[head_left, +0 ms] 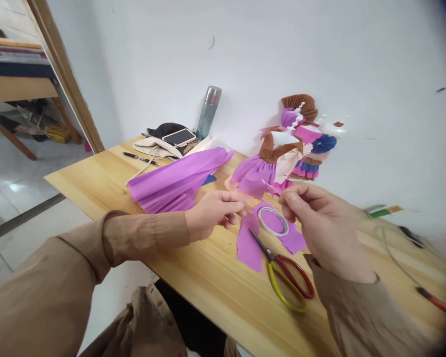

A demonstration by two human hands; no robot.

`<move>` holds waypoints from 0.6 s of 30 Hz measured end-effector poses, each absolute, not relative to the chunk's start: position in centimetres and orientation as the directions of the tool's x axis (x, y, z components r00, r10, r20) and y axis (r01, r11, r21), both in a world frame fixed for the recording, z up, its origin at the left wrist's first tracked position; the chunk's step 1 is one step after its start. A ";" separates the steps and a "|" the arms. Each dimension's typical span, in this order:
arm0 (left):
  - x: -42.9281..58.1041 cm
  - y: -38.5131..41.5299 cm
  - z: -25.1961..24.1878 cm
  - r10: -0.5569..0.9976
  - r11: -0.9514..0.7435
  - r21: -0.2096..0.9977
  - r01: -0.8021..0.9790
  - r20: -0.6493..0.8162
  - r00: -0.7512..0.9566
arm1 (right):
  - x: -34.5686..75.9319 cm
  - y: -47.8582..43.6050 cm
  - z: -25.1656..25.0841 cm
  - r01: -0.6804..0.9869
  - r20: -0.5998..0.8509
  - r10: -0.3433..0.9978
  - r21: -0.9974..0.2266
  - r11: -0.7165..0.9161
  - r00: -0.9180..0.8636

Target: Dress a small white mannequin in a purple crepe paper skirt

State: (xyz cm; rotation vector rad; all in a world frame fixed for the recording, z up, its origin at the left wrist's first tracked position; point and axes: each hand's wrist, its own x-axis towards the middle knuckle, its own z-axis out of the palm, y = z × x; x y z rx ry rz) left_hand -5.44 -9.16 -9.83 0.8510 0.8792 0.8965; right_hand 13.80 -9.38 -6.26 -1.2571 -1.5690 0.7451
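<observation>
My left hand (215, 212) is held above the wooden table, thumb and forefinger pinched together; anything between them is too thin to make out. My right hand (319, 218) pinches a small pink paper scrap (270, 188) between thumb and forefinger. Below and between the hands, a narrow white ring-shaped roll (260, 220) rests on a purple paper piece (295, 239). Another cut purple paper piece (248, 248) lies nearer to me. Scissors (273, 258) with one red and one yellow handle lie with their tip over that piece.
A large purple crepe paper sheet (171, 183) lies to the left. Behind it are a pen (139, 158), a phone (179, 137) on a cloth bag (156, 147), and a bottle (209, 113). Paper-dressed figures (278, 148) stand by the wall. A cable (394, 250) lies right.
</observation>
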 end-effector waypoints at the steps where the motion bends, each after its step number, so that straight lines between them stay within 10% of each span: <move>1: -5.3 -9.1 -10.0 0.891 0.382 0.878 -0.289 -0.267 0.366 | 13.5 -9.3 -6.8 0.293 0.260 0.966 -0.923 0.251 -0.010; 18: -3.7 -4.3 -12.6 0.925 0.359 0.821 -0.444 -0.248 0.289 | 14.3 -8.9 -10.0 0.225 0.140 0.990 -0.964 0.143 -0.026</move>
